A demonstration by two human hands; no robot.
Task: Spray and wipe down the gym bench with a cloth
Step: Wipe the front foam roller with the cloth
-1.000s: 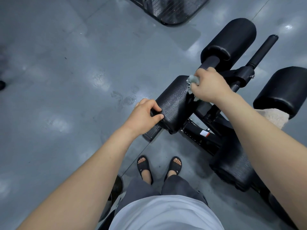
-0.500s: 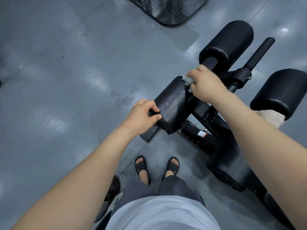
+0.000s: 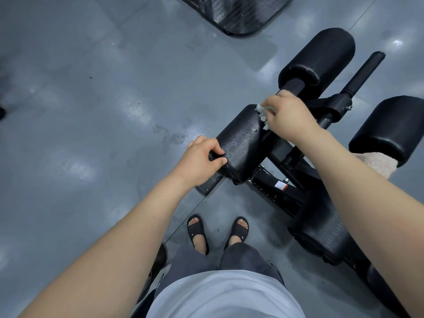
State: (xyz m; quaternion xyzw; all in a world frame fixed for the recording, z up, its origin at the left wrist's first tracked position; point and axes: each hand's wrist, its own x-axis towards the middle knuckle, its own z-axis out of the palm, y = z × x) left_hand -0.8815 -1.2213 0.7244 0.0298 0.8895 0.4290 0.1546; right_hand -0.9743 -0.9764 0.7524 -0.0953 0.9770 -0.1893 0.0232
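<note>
The person stands over the black gym bench (image 3: 321, 237). Its small pad (image 3: 243, 143), covered with drops of liquid, lies between the two hands. The left hand (image 3: 199, 160) grips the near end of this pad, with the fingers curled around its edge. The right hand (image 3: 289, 120) is at the far end and pinches a pale cloth (image 3: 261, 112), which touches the pad's upper corner. The hands are apart.
</note>
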